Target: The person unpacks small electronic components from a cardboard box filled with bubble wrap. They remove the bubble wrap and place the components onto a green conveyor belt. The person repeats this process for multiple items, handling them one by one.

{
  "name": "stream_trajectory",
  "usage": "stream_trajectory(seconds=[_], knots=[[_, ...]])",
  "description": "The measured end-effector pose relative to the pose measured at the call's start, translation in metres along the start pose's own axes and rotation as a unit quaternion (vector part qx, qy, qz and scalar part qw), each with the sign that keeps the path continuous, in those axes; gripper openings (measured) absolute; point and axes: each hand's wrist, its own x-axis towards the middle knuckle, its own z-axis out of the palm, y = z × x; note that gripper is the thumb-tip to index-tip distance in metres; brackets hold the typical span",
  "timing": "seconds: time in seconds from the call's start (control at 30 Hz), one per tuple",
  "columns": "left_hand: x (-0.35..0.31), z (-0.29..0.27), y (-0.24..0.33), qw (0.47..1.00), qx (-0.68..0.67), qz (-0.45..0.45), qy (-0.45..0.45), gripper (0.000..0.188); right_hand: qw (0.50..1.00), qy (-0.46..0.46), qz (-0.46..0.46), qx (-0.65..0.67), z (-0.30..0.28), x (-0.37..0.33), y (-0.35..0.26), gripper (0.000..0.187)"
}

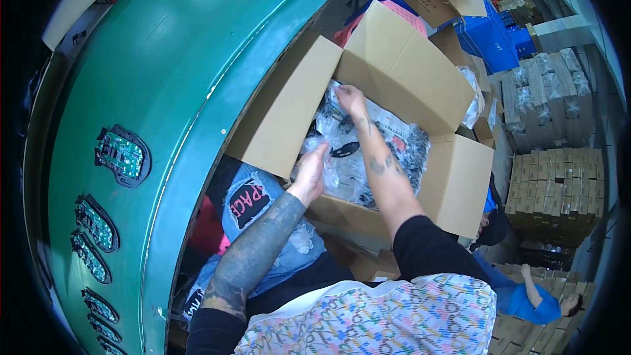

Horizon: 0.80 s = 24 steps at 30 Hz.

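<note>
An open cardboard box (289, 102) stands in front of me, its flaps folded outward. Inside lie clear plastic bags (342, 177) with dark parts in them and a printed paper sheet (389, 121). My left hand (312, 172) reaches in at the near left, its fingers closed on crumpled clear plastic. Farther in, my right hand (351, 100) pinches the edge of clear plastic close to the box's far left corner. A black curved part (345, 150) shows between the hands; whether it is inside the plastic I cannot tell.
Several green circuit boards in black housings (123, 156) lie along the green table (177, 59) at left. Blue crates (486, 39) and stacked cartons (559, 187) stand at right. A person in a blue shirt (531, 304) is at the lower right, with another dark-haired person nearby.
</note>
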Motion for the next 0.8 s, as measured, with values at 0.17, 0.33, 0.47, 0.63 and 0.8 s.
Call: stream_trajectory(seconds=[0.17,0.33,0.47,0.63,0.8], knots=[[-0.018,-0.006,0.009,0.989,0.144,0.0,-0.036,0.061,0.982,-0.14,0.122,-0.038,0.03,0.023,-0.036,0.033],[-0.004,-0.023,0.002,0.993,0.093,0.032,0.068,0.03,0.982,-0.056,0.062,0.169,-0.008,-0.023,-0.07,0.018],[-0.009,-0.003,0.005,0.988,0.144,0.03,0.044,0.013,0.963,0.039,0.009,0.265,-0.046,-0.069,-0.064,0.012],[-0.01,-0.013,0.009,0.995,0.097,0.016,0.018,0.019,0.971,0.035,-0.14,0.193,-0.058,-0.11,-0.083,0.013],[-0.022,0.0,0.022,0.996,-0.042,-0.024,-0.076,0.054,0.92,0.005,-0.03,0.392,-0.07,-0.156,-0.101,0.009]])
